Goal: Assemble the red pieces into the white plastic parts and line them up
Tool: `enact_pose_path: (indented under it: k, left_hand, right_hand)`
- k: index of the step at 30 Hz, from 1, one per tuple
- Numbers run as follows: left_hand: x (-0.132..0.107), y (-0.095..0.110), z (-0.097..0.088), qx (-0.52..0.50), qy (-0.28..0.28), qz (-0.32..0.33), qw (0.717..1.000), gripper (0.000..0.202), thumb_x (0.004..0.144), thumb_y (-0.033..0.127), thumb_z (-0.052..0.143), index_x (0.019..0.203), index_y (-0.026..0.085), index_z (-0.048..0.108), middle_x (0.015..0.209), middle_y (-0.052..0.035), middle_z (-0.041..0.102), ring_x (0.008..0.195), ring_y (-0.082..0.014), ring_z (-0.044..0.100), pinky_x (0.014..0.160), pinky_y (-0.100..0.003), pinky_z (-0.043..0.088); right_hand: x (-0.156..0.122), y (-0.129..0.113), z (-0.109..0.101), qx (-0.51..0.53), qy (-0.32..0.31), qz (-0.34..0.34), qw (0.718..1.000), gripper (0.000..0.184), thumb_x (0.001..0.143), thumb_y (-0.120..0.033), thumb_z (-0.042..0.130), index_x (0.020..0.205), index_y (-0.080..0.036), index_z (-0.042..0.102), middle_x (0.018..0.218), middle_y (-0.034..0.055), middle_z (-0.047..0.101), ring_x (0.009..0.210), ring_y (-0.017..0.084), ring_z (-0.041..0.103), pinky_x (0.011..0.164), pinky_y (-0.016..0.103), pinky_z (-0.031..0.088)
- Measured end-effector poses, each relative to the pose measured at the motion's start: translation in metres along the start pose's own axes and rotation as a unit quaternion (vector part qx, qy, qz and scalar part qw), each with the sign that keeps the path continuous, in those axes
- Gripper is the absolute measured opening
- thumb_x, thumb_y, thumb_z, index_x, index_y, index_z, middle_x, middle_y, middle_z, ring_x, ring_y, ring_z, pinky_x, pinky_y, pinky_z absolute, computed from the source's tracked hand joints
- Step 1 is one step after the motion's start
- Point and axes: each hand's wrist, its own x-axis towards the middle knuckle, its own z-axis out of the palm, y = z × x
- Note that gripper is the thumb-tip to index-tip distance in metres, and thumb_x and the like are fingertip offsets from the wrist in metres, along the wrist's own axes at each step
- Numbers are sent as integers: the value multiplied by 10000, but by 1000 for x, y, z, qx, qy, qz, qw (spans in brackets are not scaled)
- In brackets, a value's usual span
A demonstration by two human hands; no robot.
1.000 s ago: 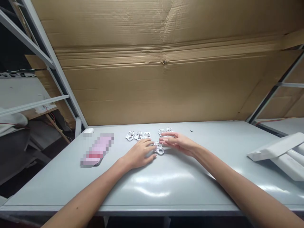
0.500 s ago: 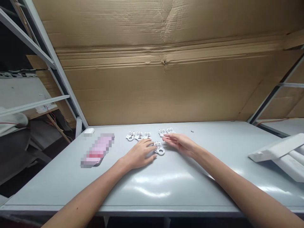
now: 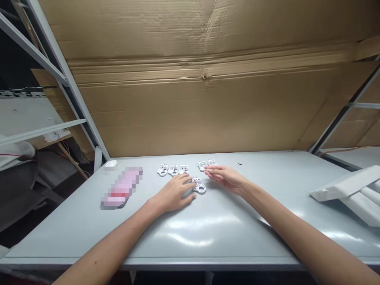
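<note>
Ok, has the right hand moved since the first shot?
Yes: the right hand has drawn back rightward and slightly up the view, its fingertips now clear to the right of the lone white part, no longer over it.

A workshop or assembly room, going by the long grey workbench (image 3: 219, 241), metal shelving frame (image 3: 63, 75), flattened cardboard sheet (image 3: 190, 114) behind, and white foam packing (image 3: 344, 186) lying at the bench's right end.

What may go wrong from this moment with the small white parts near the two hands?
The left hand and right hand lie very close to a flat white ring-ended part, so a slip might push it aside. Three flat white parts in a tight row might be bumped together. The smooth grey table may let them slide.
</note>
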Motion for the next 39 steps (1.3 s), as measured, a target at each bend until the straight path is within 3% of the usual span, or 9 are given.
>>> enact_pose_path:
  k: [7,13,17,21,25,30,32,35,39]
  left_hand:
    - [1,1,-1,0,-1,-4,1000,277,943,313,564,1187,204,638,1244,-108,629,1256,-282,519,1116,-464,378]
    - [0,3,-2,-3,3,-5,1000,250,948,317,552,1154,213,647,1274,-111,615,1262,-293,510,1101,-473,393]
    - [1,3,-1,10,19,-33,999,234,933,296,565,1131,203,648,1245,-107,624,1282,-309,483,1098,-498,388]
    - [1,-1,2,30,56,-74,995,248,923,308,580,1130,188,643,1249,-115,620,1329,-332,425,1103,-521,374]
    - [-1,-6,7,23,42,-97,994,363,911,409,607,1194,181,616,1342,-135,567,1370,-367,365,1104,-570,353]
    - [-1,-6,13,16,18,-103,994,423,896,476,619,1204,185,617,1412,-150,508,1417,-402,284,1121,-619,287]
    - [-1,-5,14,12,12,-105,994,418,910,471,602,1215,185,613,1422,-152,496,1426,-409,263,1124,-625,275]
    - [0,-5,15,4,9,-112,994,383,939,444,568,1224,192,606,1432,-145,484,1431,-403,259,1123,-620,284]
    - [0,-5,15,7,11,-115,993,312,954,405,554,1175,195,621,1419,-138,491,1428,-391,273,1120,-608,302]
  right_hand:
    - [-7,-9,-3,-3,-2,-5,1000,215,775,-194,759,983,-198,703,1150,95,722,1084,206,670,1044,340,492]
    - [-10,-10,0,-104,-29,-46,993,235,768,-381,778,878,-190,698,1115,106,718,1140,254,633,1012,382,499]
    - [-6,-2,4,-160,-13,-74,984,302,750,-469,763,815,-178,715,969,95,725,1043,252,659,916,364,534]
    - [-3,5,4,-270,21,-106,957,317,729,-480,748,806,-172,751,829,61,715,771,215,669,720,337,538]
    - [-3,4,6,-305,18,-113,945,287,717,-433,729,782,-156,763,703,50,693,635,184,627,610,305,495]
    - [-2,9,10,-341,-12,-164,925,213,760,-368,674,766,-180,774,755,58,726,713,218,662,668,319,506]
    - [0,14,10,-371,7,-204,906,187,773,-362,672,781,-210,782,953,80,739,895,260,676,777,350,513]
    - [4,22,9,-402,44,-236,884,159,777,-376,692,785,-244,781,1245,95,644,1140,297,602,956,411,460]
    - [8,29,8,-410,44,-226,882,169,811,-369,668,814,-239,777,1292,98,612,1222,298,556,1051,445,393]
